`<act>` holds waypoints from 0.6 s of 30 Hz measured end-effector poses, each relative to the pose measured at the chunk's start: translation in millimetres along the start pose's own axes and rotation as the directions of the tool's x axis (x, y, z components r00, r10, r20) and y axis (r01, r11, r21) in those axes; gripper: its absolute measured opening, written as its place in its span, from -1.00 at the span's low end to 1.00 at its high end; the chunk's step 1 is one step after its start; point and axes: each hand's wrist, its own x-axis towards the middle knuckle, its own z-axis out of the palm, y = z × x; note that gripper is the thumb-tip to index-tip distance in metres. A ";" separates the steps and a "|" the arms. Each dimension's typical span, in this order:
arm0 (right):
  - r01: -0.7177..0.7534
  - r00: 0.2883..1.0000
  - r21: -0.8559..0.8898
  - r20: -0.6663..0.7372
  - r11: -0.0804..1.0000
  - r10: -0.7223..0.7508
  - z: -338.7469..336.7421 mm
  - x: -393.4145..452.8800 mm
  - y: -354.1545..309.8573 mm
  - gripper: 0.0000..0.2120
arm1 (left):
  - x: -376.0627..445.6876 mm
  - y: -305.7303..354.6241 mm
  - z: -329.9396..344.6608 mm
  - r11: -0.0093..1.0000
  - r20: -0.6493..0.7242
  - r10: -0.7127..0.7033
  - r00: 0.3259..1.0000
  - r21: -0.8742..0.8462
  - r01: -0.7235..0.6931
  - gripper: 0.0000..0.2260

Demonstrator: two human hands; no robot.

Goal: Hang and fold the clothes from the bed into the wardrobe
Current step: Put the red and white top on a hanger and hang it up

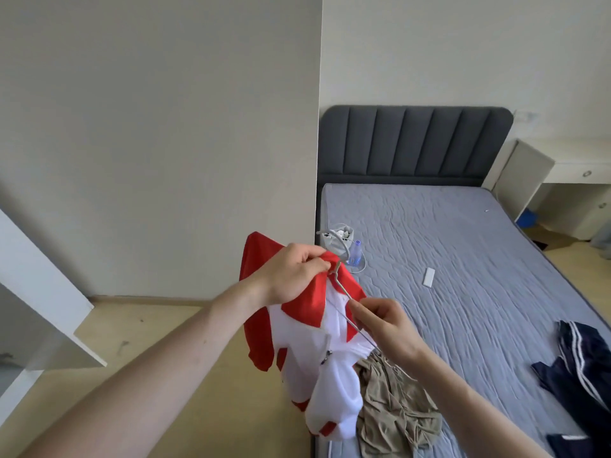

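Thin bare-metal wire hanger inside a smooth red-and-white cloth jacket; beside it, crumpled matt khaki cloth on the quilted bed.

Red-and-white jacket held up on wire hanger, khaki garment and navy striped garment crumpled on bed

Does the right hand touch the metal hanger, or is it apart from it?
Touching. The head view shows the right hand pinching the hanger wire.

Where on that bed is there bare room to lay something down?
The mattress is bare between the headboard and the white strip. Crowded near the foot: khaki garment, navy clothes.
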 end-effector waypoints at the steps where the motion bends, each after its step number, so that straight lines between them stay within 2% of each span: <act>1: 0.009 1.000 -0.017 -0.008 1.000 -0.009 -0.2 -0.5 0.5 -0.51 | -0.6 -0.3 0.3 0.990 0.026 0.028 0.999 0.136 -0.031 -0.73; 5: 0.028 0.998 -0.011 -0.054 1.000 -0.028 -3.3 -5.1 4.0 -0.47 | 5.9 -10.6 -12.4 0.834 -0.014 0.136 0.991 0.541 -0.107 -0.74; 8: 0.036 0.996 0.027 -0.087 0.999 -0.033 -5.0 -7.3 5.6 -0.48 | 12.1 -23.2 -27.0 0.723 0.020 0.114 0.993 0.684 -0.097 -0.60; 10: 0.021 0.993 0.049 -0.117 0.999 -0.016 -5.9 -8.6 5.1 -0.51 | 13.4 -31.0 -32.8 0.757 0.012 0.132 0.991 0.645 -0.109 -0.56; 13: 0.052 0.969 -0.012 -0.243 0.999 -0.053 -9.4 -8.1 -0.2 -0.65 | 13.6 -38.3 -34.6 0.801 -0.016 0.228 0.973 0.571 -0.179 -0.67; 15: 0.117 0.896 -0.118 -0.416 0.986 -0.156 -15.1 -9.0 -9.2 -0.84 | 14.7 -40.1 -36.2 0.815 -0.049 0.254 0.966 0.548 -0.187 -0.74; 17: 0.187 0.784 -0.184 -0.564 0.965 -0.259 -18.0 -16.0 -21.1 -0.81 | 15.7 -41.7 -40.1 0.820 -0.088 0.267 0.960 0.544 -0.178 -0.80; 18: 0.223 0.759 -0.197 -0.580 0.955 -0.297 -15.9 -21.5 -25.8 -0.79 | 15.9 -42.1 -42.9 0.822 -0.101 0.274 0.956 0.541 -0.179 -0.82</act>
